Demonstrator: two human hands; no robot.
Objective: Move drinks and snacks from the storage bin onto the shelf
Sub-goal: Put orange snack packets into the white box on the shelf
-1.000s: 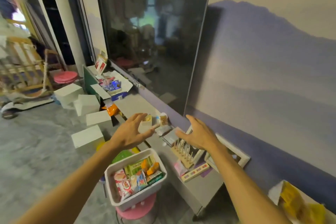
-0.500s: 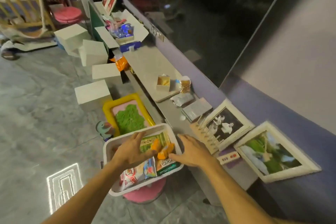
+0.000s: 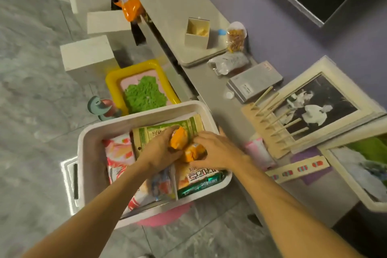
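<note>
Both hands (image 3: 161,148) cover orange packets (image 3: 178,138); labels hidden

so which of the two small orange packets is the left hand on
The upper orange packet, lying on the green package nearer the bin's far wall. The left hand wraps it; the lower orange packet sits under the right hand.

Both bare forearms reach in from the bottom edge, the left from about 7 o'clock and the right from about 5 o'clock, converging near centre frame. The left hand (image 3: 161,150) lies palm down, fingers curled round an orange packet (image 3: 178,137) at its 1 o'clock. The right hand (image 3: 217,151) is also palm down, fingers pointing toward 9 o'clock and closed over a second orange packet (image 3: 193,152). The hands sit just beside each other.
</note>
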